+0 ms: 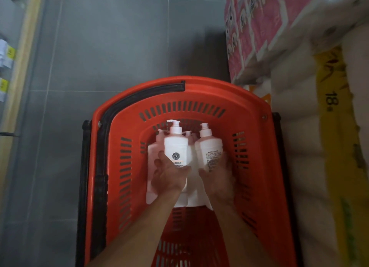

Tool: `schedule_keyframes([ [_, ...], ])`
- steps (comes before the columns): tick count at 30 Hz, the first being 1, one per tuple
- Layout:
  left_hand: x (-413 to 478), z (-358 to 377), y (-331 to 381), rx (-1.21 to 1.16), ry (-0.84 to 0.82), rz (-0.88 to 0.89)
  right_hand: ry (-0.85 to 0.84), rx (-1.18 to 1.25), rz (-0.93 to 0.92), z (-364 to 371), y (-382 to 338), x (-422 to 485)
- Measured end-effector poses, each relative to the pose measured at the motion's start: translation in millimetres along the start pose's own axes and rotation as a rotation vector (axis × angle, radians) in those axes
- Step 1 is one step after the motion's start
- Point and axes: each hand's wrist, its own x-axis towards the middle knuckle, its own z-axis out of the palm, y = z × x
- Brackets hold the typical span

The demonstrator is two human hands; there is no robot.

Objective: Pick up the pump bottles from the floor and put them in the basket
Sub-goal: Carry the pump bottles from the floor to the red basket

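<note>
A pale shelf edge with yellow and white price tags (pixel 8 55) runs down the far left, beside the grey tiled floor (pixel 119 37). On the floor stands the red slotted plastic basket (pixel 219 89), its black handle (pixel 127 105) folded along the left rim.

Over the basket's inside, the left hand (pixel 169 177) grips the lower body of a white pump bottle with a round logo label (pixel 175 147). Its long axis runs away from the person, with the pump head toward the basket's far wall and the nozzle turned left. Just beside it, the right hand (pixel 219 179) (blurred) curls round the base of a white pump bottle with small-print text (pixel 209 149), which points the same way with its top leaning slightly left. The hands are close together but not touching.

Beneath them lie more white pump bottles (pixel 151 195), lengthwise in the basket, taking up its middle.

Pink-wrapped tissue packs (pixel 259 27) and white roll packs with a yellow label (pixel 335 127) are stacked against the basket's right side.
</note>
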Motion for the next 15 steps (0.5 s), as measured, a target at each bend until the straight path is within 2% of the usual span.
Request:
schedule_keyframes([
  [10, -10, -40, -3, 0.112, -0.127, 0.096, 0.02, -0.265, -0.12, -29, -9, -28],
  [15, -61, -101, 10, 0.487, -0.161, 0.428, -0.038, -0.364, -0.156, -82, -37, -63],
])
